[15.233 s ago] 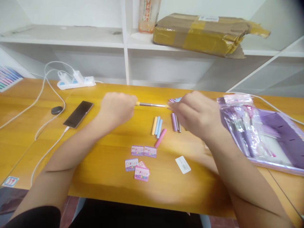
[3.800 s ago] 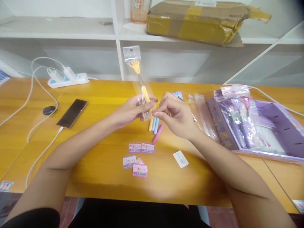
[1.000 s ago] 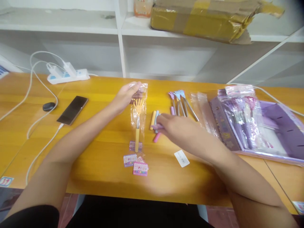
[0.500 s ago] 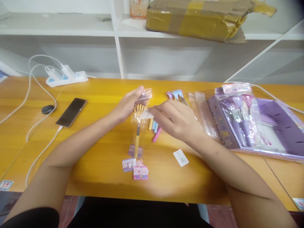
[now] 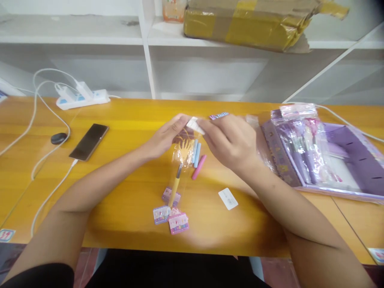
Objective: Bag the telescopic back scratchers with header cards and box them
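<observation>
A yellow hand-shaped stick (image 5: 175, 188) lies inside a clear plastic bag (image 5: 183, 170), whose upper end is pinched by my left hand (image 5: 168, 134). My right hand (image 5: 231, 140) has its fingers closed on a small white card (image 5: 195, 125) at the bag's top, against my left fingertips. Below the bag are a purple card (image 5: 161, 214) and a pink card (image 5: 179, 223). Beside the bag lie blue handles (image 5: 197, 154) and a pink handle (image 5: 199, 167); their tops are partly hidden behind my right hand. A white label card (image 5: 228, 199) lies to the right.
A purple box (image 5: 360, 160) with bagged sticks (image 5: 309, 152) stands at the right. Clear bags lie beside it, partly behind my right hand. On the left are a phone (image 5: 89, 142), a black round object (image 5: 59, 138), cables and a power strip (image 5: 84, 99). A shelf holds a taped carton (image 5: 240, 24).
The white card has moved up to the bag's mouth with my right hand. My left hand has shifted slightly right, and the bagged yellow stick now tilts more.
</observation>
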The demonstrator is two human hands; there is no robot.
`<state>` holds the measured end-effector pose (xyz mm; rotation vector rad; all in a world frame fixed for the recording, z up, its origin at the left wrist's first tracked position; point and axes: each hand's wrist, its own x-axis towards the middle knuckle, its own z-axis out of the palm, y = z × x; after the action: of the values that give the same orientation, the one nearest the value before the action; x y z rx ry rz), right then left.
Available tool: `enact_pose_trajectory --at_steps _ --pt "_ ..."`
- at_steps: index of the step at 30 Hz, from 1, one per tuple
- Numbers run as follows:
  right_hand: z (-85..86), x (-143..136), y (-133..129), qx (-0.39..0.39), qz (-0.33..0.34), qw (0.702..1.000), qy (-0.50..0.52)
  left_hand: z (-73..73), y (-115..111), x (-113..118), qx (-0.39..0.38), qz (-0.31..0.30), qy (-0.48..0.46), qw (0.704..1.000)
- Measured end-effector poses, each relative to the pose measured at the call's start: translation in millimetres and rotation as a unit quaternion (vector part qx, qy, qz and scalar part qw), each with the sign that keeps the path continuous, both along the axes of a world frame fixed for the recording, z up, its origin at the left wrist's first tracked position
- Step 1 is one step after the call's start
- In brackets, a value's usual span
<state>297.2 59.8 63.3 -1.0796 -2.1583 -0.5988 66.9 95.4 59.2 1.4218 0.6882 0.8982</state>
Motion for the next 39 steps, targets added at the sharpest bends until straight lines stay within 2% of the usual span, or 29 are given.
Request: enact_pose_trajectory --at_steps 5,10,14,23,32,39 --pt "9.8 3 4 -0.054 -0.017 0.996 0.074 2.0 0 -2 0.037 -0.051 0.001 0.998" --pt "22.6 5 3 -0.111 -0.004 0.989 0.101 4.6 0 -2 0.086 -0.045 0.027 0.995" --pt "27.3 7 2 -0.131 0.015 0.987 0.092 3.3 3 -1 0.085 -0.024 0.03 0.996" --pt "29.3 10 -3 -0.142 0.014 0.987 0.07 8.9 -1 1 0.097 0.001 0.046 0.994" --pt "26.0 8 0 -0.115 -0.01 0.991 0.061 2.5 2 1 0.077 0.001 0.033 0.996" --pt "25.9 7 1 -0.125 0.017 0.992 0.027 5.6 1 2 0.105 0.001 0.062 0.993"
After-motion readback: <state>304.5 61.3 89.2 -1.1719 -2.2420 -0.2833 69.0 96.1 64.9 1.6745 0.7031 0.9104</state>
